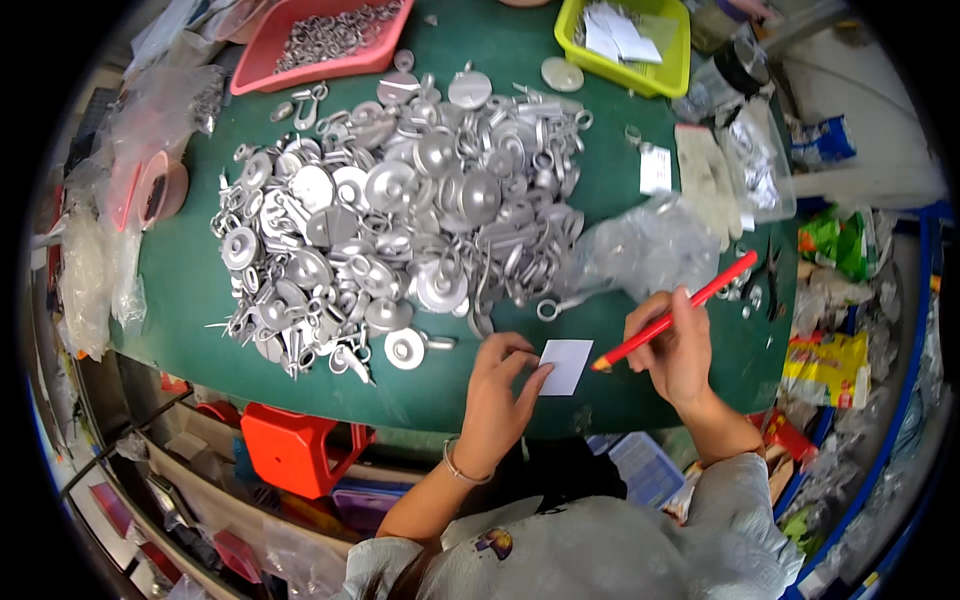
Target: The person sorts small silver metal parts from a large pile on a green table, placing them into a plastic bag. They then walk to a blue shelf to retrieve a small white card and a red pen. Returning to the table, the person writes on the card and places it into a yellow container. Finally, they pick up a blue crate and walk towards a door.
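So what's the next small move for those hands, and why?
Probably ease the red pencil slightly left, bringing its tip onto the small white card. The right hand grips the pencil with its tip just beyond the card's right edge, while the left hand has its fingertips at the left edge, seemingly steadying it.

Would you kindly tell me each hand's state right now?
Left hand: touching the white card; grip unclear.
Right hand: closed around a red pencil.
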The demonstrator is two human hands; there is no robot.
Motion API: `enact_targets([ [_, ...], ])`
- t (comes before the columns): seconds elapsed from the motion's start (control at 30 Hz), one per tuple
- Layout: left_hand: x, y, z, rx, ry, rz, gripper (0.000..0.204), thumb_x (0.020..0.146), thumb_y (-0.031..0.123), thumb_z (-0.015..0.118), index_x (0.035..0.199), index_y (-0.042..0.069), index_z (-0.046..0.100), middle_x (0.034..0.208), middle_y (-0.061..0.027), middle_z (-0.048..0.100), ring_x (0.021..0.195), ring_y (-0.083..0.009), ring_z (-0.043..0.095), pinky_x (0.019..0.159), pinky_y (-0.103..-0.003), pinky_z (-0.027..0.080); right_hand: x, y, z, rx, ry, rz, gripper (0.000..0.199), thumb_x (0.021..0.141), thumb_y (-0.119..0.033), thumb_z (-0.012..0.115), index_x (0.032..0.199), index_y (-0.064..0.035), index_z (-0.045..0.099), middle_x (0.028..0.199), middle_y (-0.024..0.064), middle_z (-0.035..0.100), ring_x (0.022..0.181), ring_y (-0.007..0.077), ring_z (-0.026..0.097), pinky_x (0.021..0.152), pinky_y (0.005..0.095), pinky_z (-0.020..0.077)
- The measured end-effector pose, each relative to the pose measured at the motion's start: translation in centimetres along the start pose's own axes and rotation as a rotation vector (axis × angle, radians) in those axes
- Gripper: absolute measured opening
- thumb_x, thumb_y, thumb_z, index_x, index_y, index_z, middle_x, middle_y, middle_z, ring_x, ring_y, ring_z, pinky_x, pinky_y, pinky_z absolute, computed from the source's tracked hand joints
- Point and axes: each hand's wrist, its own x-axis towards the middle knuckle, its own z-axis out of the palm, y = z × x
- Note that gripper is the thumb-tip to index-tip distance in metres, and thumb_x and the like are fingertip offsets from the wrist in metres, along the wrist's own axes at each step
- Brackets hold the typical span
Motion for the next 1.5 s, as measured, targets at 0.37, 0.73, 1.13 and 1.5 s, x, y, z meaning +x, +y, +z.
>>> enact_targets([
  [0.37,-5.1,-3.9,5.9,0.150,-0.279,-0.032,0.017,0.072,0.003,0.061,0.089,0.000,0.059,0.084,-0.0116,0.053,0.079,-0.0289,0.052,0.068,-0.037,0.043,-8.6,10.6,-1.2,-0.308,0.344,-0.149,0.027,0.092,-0.015,0.038,0.101,0.0051,0.052,0.081,0.0139,0.056,0.066,0.0179,0.056,0.054,0.0250,0.0455],
  [0.73,-11.0,-5.6,4.9,0.167,-0.205,0.093,0.030,0.068,-0.001,0.065,0.097,0.003,0.061,0.101,-0.0093,0.054,0.092,-0.0270,0.051,0.076,-0.034,0.040,-8.4,14.8,-2.0,-0.595,0.205,-0.406,0.010,0.074,0.009,0.058,0.082,0.0033,0.055,0.073,0.0108,0.056,0.061,0.0173,0.054,0.053,0.0243,0.0437],
  [1.13,-11.8,-8.1,6.0,0.161,-0.161,0.191,0.035,0.066,0.000,0.062,0.101,0.001,0.059,0.106,-0.0082,0.054,0.094,-0.0241,0.052,0.074,-0.034,0.041,-6.6,17.5,-2.9,-0.676,-0.033,-0.552,0.015,0.068,0.012,0.059,0.070,0.0034,0.047,0.063,0.0132,0.054,0.050,0.0216,0.051,0.044,0.0283,0.0408],
  [1.5,-11.7,-7.7,6.2,0.141,-0.121,0.134,0.031,0.063,-0.003,0.066,0.093,0.004,0.063,0.101,-0.0074,0.057,0.088,-0.0253,0.054,0.072,-0.033,0.042,-6.0,17.8,-2.3,-0.844,-0.020,-0.602,0.021,0.064,0.012,0.062,0.061,-0.0006,0.045,0.057,0.0095,0.052,0.047,0.0217,0.052,0.041,0.0295,0.0404],
])
